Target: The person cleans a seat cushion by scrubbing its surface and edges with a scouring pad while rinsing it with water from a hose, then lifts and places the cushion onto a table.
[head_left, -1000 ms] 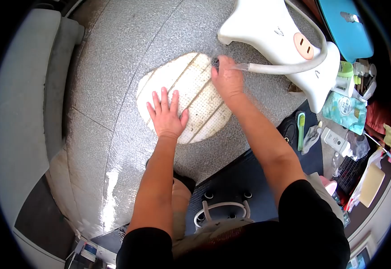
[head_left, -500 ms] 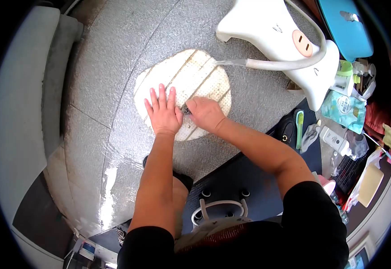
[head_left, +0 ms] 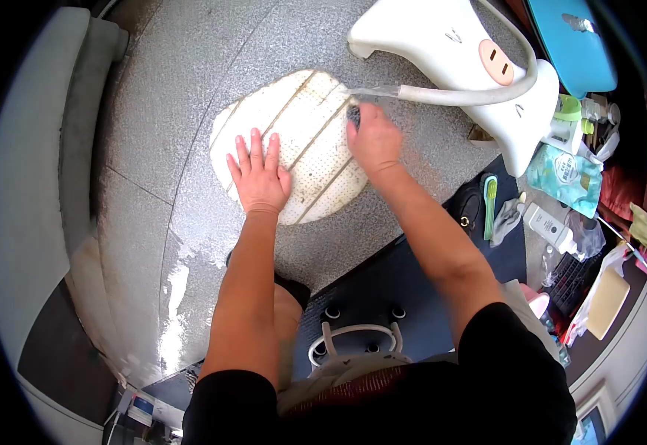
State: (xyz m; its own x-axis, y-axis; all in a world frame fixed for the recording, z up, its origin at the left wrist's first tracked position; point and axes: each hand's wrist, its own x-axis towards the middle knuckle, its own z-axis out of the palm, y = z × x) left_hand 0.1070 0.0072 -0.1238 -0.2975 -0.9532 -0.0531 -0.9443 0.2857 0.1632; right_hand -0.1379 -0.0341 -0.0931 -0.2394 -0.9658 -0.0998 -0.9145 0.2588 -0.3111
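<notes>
Head camera view looks down on a pale rounded mat [head_left: 305, 148] lying flat on the grey floor [head_left: 168, 67], out in front of the person, with both of their hands at it. The left hand [head_left: 260, 185] is spread palm-down on the mat's near left part, its grip released, fingers straight and slightly parted; that flat press most likely keeps the mat from sliding on the wet-looking floor. The right hand [head_left: 377, 141] is at the mat's right edge, its grip clenched round a dark scrubbing pad [head_left: 353, 115], partly hidden by the fingers and perhaps bunched small to concentrate the pressure. A pale hose [head_left: 457, 95] loops across a white stool [head_left: 427, 33], which seems to prop it so that its outlet points at the mat; a clear stream of water [head_left: 374, 91] runs from it towards the mat's upper right rim, just above the pad. As for looks, the mat is cream-white, roughly oval and covered in small dimples, crossed by dark brownish parallel lines on a slant, with faint blotches between them; whether those lines are grooves or printed stripes I cannot tell
</notes>
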